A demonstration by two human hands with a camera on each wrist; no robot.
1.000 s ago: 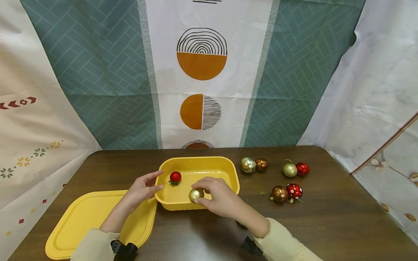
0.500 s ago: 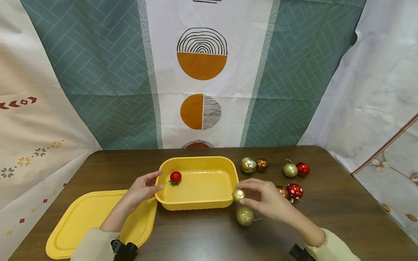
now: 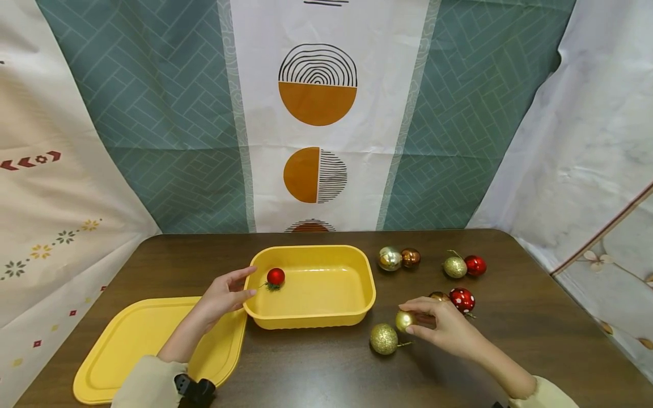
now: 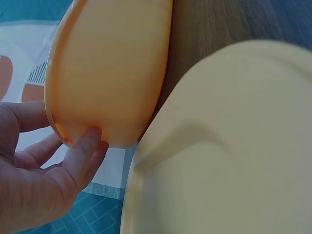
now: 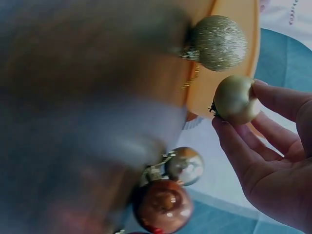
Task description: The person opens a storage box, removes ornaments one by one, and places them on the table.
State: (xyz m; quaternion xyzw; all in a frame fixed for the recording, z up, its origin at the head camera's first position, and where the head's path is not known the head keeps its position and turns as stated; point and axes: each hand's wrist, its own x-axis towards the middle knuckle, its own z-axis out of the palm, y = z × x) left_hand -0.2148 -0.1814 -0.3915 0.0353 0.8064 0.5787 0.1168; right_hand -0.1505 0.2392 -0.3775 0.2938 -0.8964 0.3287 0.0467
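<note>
My right hand [image 3: 449, 328] pinches a matte gold bauble [image 3: 405, 321] between thumb and fingertips, just above the table. Beside it lies a gold glitter bauble [image 3: 384, 339] with a string loop, also seen in the right wrist view. My left hand [image 3: 224, 296] touches the left end of a yellow plastic container [image 3: 311, 321] with spread, relaxed fingers. In the left wrist view its fingertips rest against the rim and outer wall. Inside the container, toward the left, sits a red bauble [image 3: 276, 276] with a green tuft.
A yellow lid [image 3: 132, 334] lies at left under my left forearm. At right are pairs of baubles: pale gold [image 3: 390, 258] with copper [image 3: 410, 258], glitter gold [image 3: 454, 267] with red [image 3: 475, 265], and dotted red [image 3: 462, 300] with a partly hidden copper one [image 3: 439, 296].
My right hand has carried the gold bauble out of the container, rightward and toward me, past the glitter bauble. The left hand has stayed at the container's end.
</note>
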